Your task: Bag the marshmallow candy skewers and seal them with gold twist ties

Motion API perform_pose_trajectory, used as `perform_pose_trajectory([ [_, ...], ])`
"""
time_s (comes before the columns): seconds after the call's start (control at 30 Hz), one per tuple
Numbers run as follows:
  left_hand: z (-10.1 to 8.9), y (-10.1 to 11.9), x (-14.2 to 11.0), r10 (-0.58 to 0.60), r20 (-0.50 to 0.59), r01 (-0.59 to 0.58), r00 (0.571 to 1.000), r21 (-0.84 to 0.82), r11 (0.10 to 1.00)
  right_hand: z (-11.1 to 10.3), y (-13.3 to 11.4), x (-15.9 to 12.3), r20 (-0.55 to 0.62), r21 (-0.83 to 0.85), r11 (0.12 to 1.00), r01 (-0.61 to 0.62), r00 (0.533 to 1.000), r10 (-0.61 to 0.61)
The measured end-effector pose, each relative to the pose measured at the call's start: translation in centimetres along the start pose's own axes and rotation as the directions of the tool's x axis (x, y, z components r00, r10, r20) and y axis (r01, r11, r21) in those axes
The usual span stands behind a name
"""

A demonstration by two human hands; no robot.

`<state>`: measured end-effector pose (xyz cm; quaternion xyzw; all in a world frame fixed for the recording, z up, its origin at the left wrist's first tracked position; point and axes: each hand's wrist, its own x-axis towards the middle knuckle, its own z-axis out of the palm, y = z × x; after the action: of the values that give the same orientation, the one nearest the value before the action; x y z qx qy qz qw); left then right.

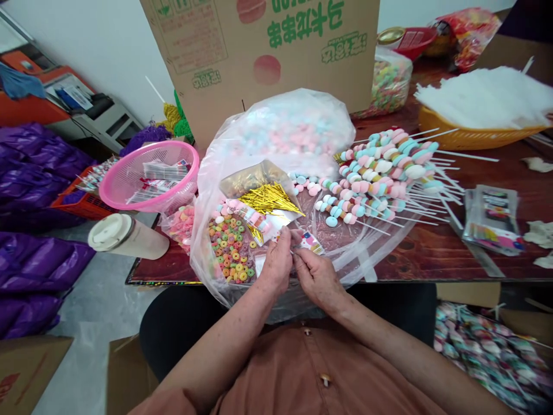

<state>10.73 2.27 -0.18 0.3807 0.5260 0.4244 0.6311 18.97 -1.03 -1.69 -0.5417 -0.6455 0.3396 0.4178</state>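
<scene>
My left hand (275, 264) and my right hand (317, 275) meet at the table's front edge, fingers closed together on a small clear wrapper with a candy skewer (307, 240) in it. Just beyond them lie a bundle of gold twist ties (268, 199) and a heap of coloured ring candies (232, 248) on a clear plastic sheet (207, 190). A pile of marshmallow skewers (380, 173) with white sticks lies to the right of the ties.
A pink basket (129, 190) with packets and a lidded cup (125, 235) stand at the left. A big cardboard box (259, 52) rises behind. An orange basket (470, 135) of white wrappers sits at the back right, printed bags (492, 222) nearer. Wrapped skewers (488, 351) fill a box below right.
</scene>
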Motion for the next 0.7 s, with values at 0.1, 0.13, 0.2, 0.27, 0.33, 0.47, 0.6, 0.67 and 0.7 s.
perform_pose_trajectory([
  [0.1,-2.1,2.0,-2.1,0.093,0.252,-0.177,0.963,0.337,0.925,-0.9,0.5,0.7,-0.007,0.066,0.998,-0.015,1.000,0.016],
  [0.13,-3.3,3.2,-2.7,0.114,0.352,-0.282,0.929,0.474,0.834,-1.6,0.7,0.9,0.016,0.075,0.997,-0.026,1.000,0.024],
  [0.2,-5.9,5.9,-3.3,0.383,0.278,-0.452,0.881,0.734,0.506,-3.4,0.7,1.2,0.117,0.062,0.998,-0.027,0.993,0.020],
  [0.27,-8.2,8.3,-2.8,0.611,0.322,-0.469,0.723,0.879,0.091,-5.1,0.3,1.4,0.266,0.046,0.999,0.014,0.964,-0.025],
  [0.33,-9.6,9.3,-1.7,0.536,0.490,-0.464,0.688,0.864,-0.194,-6.2,-0.5,1.7,0.394,0.059,0.996,0.062,0.916,-0.080],
  [0.47,-9.2,7.4,-0.4,0.132,0.568,-0.540,0.812,0.818,-0.197,-6.5,-1.8,2.5,0.470,0.002,0.987,0.160,0.871,-0.142],
  [0.6,-7.9,4.0,-0.8,0.070,0.524,-0.528,0.849,0.836,0.152,-5.4,-1.3,3.6,0.373,-0.066,0.976,0.208,0.912,-0.169],
  [0.67,-7.5,2.9,-1.0,0.119,0.457,-0.468,0.881,0.811,0.351,-4.4,-0.9,3.8,0.266,-0.005,0.995,0.100,0.959,-0.095],
  [0.7,-7.3,2.6,-1.1,0.132,0.432,-0.444,0.892,0.786,0.430,-3.8,-0.8,3.8,0.254,0.031,0.999,0.044,0.966,-0.050],
])
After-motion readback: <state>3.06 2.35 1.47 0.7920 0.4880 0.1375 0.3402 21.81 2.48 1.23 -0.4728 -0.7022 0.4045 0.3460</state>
